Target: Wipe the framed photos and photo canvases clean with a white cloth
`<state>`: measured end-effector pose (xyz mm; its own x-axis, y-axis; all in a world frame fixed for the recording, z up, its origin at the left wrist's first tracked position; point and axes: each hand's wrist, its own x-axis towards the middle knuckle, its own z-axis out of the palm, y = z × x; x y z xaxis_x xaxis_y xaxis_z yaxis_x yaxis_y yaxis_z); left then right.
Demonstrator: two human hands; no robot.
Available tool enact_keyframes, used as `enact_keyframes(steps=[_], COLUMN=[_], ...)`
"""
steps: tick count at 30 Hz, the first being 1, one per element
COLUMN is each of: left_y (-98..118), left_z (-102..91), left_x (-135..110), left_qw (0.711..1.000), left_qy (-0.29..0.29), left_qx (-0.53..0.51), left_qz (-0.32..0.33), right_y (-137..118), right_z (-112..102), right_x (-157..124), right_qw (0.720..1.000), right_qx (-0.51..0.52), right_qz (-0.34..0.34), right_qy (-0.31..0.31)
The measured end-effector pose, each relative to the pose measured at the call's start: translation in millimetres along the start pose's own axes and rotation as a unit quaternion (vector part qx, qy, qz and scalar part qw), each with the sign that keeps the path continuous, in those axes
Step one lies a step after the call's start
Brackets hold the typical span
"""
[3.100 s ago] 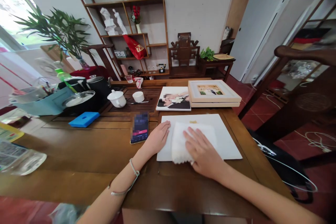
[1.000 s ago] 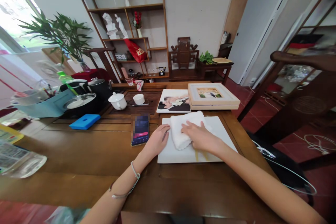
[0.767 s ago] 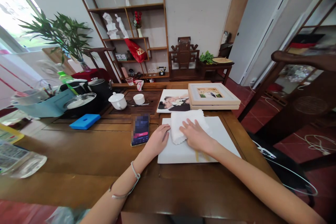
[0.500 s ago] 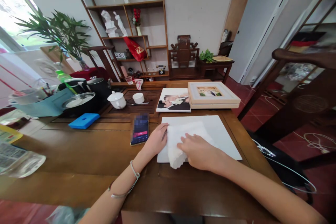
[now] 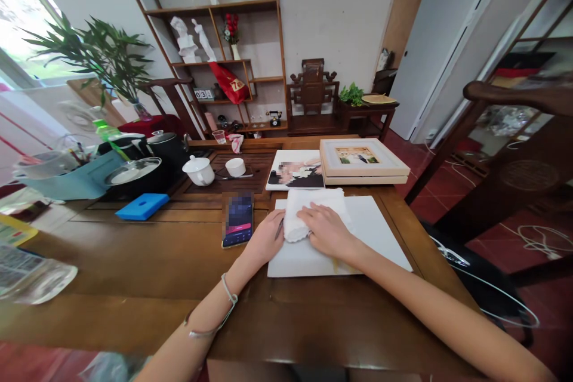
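Observation:
A flat white board (image 5: 376, 239) lies on the wooden table near its right end. A folded white cloth (image 5: 313, 198) covers the far left part of the board and reaches its back edge. My right hand (image 5: 329, 230) presses down on the cloth with its fingers bent over it. At the board's left edge, my left hand (image 5: 267, 237) grips the side, its fingertips partly hidden and close to the cloth. A small yellowish mark shows by the board's front edge, under my right wrist. Left of my left hand lies a phone (image 5: 238, 221) with its screen lit.
Behind the board are a photo panel (image 5: 293, 176) and stacked frames (image 5: 364, 164). A lidded white bowl (image 5: 199, 172), a small white cup (image 5: 235, 166) and a blue block (image 5: 142, 207) stand to the left. A wooden chair (image 5: 505, 161) is at the right.
My right hand has slid the cloth away from me, from the board's front edge to its back edge, uncovering the front part. My left hand has stayed at the left edge.

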<state>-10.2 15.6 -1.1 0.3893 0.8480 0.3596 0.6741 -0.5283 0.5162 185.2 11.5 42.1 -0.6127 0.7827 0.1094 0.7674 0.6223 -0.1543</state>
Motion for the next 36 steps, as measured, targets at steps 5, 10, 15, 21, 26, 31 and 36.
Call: enact_keyframes(steps=[5, 10, 15, 21, 26, 31, 36], left_y=[1, 0, -5, -7, -6, -7, -6], left_z=[0.0, 1.1, 3.5, 4.2, 4.4, 4.7, 3.8], left_x=[0, 0, -2, -3, -2, -2, -3], left_qw=[1.0, 1.0, 0.999, 0.999, 0.999, 0.999, 0.999], left_qy=[0.005, 0.0, 0.012, 0.019, 0.013, 0.008, 0.004], left_qx=[0.0, 0.01, 0.036, 0.042, 0.045, 0.047, 0.051], left_qz=[0.01, 0.003, -0.001, 0.006, 0.001, -0.002, -0.003], right_y=[8, 7, 11, 19, 20, 17, 10], right_z=[3, -9, -30, -47, -51, -47, -52], right_x=[5, 5, -2, -8, -7, -6, -10], right_qw=[0.999, 1.0, 0.997, 0.987, 0.985, 0.992, 0.986], right_qx=[0.011, -0.006, -0.032, -0.081, -0.097, -0.072, -0.102], right_qz=[0.025, 0.02, 0.021, 0.066, 0.078, 0.002, 0.035], right_qy=[0.019, -0.017, -0.067, -0.119, -0.12, -0.099, -0.125])
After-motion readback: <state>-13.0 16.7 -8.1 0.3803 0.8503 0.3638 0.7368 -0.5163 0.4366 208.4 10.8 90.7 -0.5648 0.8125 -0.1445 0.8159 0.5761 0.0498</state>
